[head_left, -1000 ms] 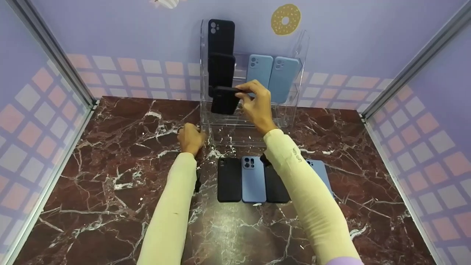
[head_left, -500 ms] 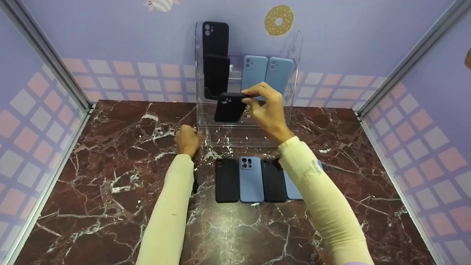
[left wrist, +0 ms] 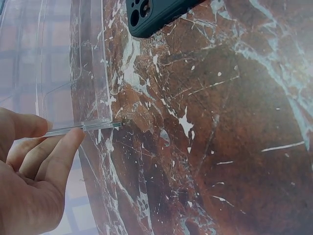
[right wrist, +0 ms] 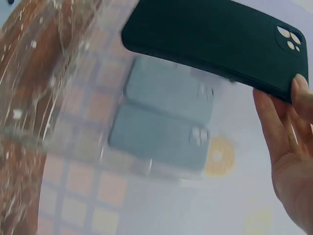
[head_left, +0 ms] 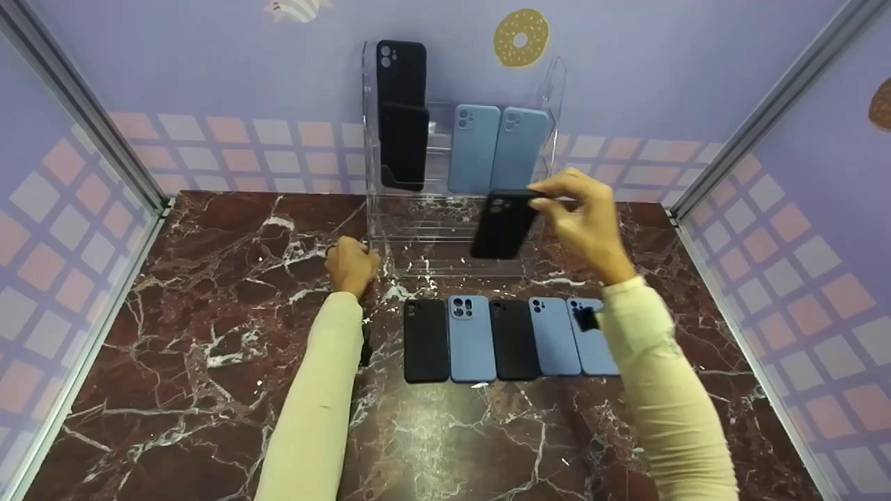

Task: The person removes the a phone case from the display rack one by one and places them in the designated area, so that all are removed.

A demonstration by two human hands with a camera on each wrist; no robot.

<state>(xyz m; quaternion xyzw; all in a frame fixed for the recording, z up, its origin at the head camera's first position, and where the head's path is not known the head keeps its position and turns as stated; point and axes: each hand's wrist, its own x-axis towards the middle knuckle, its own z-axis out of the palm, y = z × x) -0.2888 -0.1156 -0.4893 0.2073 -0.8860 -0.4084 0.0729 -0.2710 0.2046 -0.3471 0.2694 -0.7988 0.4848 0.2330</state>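
Note:
Near the right side of a clear acrylic rack, my right hand pinches a black phone case by its top corner, in the air in front of the rack. In the right wrist view the thumb and fingers hold the black case beside its camera cutouts. My left hand is at the rack's lower left corner; in the left wrist view its thumb and fingers pinch the edge of a clear panel. In the rack stand black cases on the left and two light blue cases on the right.
On the marble-patterned table, a row of black and blue phone cases lies flat in front of the rack. Purple walls stand at the back and both sides.
My right hand has drawn the black case away from the rack's left column, to the right and toward me. The left hand keeps its place at the rack's corner.

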